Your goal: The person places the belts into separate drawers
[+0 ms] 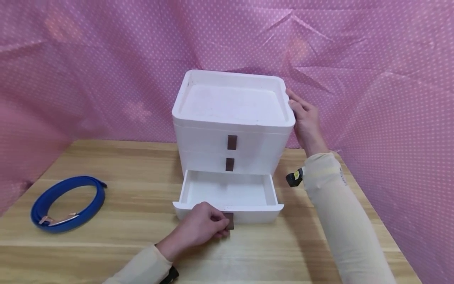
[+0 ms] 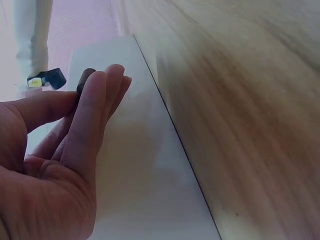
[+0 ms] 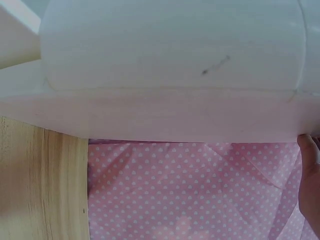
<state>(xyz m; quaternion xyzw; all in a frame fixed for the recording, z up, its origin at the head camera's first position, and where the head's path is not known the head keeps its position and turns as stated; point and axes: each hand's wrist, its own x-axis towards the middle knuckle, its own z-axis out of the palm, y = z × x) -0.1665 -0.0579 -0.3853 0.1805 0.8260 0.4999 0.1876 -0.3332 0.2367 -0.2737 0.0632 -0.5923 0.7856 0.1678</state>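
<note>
A white drawer unit (image 1: 234,102) stands toward the back of the table, with brown pull tabs down its front. Its bottom drawer (image 1: 255,216) is pulled out and shows a bare white inside; the two drawers above it are closed. My left hand (image 1: 203,225) pinches the brown tab (image 1: 230,221) of that bottom drawer between thumb and fingers, and the left wrist view shows the tab's end (image 2: 86,77) between them. My right hand (image 1: 306,120) rests against the unit's right side, near the top rim. Only part of the right hand (image 3: 311,175) shows in the right wrist view.
A coiled blue belt (image 1: 71,185) with a metal buckle lies at the left on the wooden table (image 1: 134,165). Pink dotted cloth (image 1: 142,71) hangs behind the table and along both sides. The unit's top is a shallow tray with a raised rim.
</note>
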